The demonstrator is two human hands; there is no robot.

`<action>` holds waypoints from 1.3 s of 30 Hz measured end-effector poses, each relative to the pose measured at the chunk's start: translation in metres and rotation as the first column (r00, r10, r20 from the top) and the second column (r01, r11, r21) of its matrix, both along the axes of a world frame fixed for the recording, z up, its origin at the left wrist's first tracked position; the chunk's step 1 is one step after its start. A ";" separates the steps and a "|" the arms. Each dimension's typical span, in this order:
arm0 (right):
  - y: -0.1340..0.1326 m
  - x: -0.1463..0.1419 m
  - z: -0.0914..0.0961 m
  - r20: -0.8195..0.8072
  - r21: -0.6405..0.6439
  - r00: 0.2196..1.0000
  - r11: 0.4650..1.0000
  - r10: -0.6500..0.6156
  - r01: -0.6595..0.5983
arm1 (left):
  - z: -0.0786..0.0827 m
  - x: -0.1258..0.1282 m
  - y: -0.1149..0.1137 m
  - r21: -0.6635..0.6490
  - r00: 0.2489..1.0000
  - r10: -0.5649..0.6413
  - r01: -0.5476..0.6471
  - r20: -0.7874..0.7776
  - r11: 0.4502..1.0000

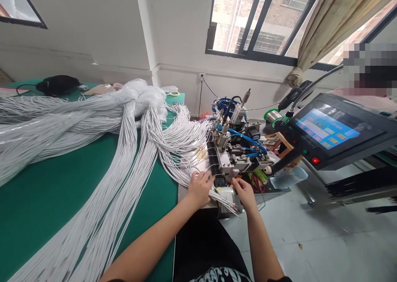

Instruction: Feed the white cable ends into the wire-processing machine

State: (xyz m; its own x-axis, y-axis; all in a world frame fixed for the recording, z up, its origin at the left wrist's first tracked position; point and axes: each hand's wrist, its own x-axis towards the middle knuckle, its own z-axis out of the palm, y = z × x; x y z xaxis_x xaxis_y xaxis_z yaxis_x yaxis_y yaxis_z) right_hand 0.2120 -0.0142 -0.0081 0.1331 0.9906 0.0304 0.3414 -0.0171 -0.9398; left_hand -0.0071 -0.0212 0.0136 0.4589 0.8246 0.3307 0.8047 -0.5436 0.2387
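Note:
My left hand (201, 189) rests with curled fingers on a bundle of thin white cables (181, 176) at the machine's near left edge. The cable ends (228, 202) stick out to the right from under this hand, some with dark or reddish tips. My right hand (246, 194) is closed in a pinch just right of the machine's front; whatever lies between its fingertips is too small to make out. Beyond both hands stands the benchtop machine (226, 149), with metal cylinders and blue air tubes. Several cables run into the black rail (213, 156) on its left side.
Large bundles of white cables (108, 149), partly wrapped in clear plastic (145, 94), spread over the green table (161, 232). A control screen (328, 127) with a lit red button (315, 160) hangs at right. Behind it are a wire spool (274, 116) and a person (369, 100).

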 end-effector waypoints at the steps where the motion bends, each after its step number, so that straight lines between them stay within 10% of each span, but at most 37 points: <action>1: -0.003 -0.001 0.005 0.021 0.014 1.000 1.000 0.010 -0.011 | -0.001 0.000 0.000 0.014 1.000 0.016 -0.016 0.004 1.000; 10: -0.021 -0.013 0.046 0.128 0.015 0.917 0.924 0.377 -0.382 | -0.007 -0.001 0.001 0.227 0.994 -0.085 0.068 0.064 0.972; 20: -0.014 -0.024 0.030 -0.150 0.035 0.986 0.996 -0.070 0.076 | -0.007 -0.001 0.001 0.268 0.983 -0.121 0.080 0.140 0.960; 30: -0.014 -0.016 0.025 -0.233 -0.029 0.961 0.986 0.152 -0.163 | -0.011 0.000 0.004 0.251 0.987 -0.156 0.141 0.042 0.958; 39: -0.009 -0.004 0.025 0.286 0.127 0.953 0.982 0.098 -0.140 | -0.009 0.001 0.004 0.230 0.992 -0.124 0.122 -0.007 0.966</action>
State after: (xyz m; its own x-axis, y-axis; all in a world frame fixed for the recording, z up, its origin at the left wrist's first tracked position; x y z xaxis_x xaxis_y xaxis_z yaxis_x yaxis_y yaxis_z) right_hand 0.2079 -0.0232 0.0169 -0.0196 0.9810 0.1931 0.5798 0.1685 -0.7972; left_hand -0.0059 -0.0176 0.0051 0.5488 0.6638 0.5082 0.7272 -0.6789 0.1015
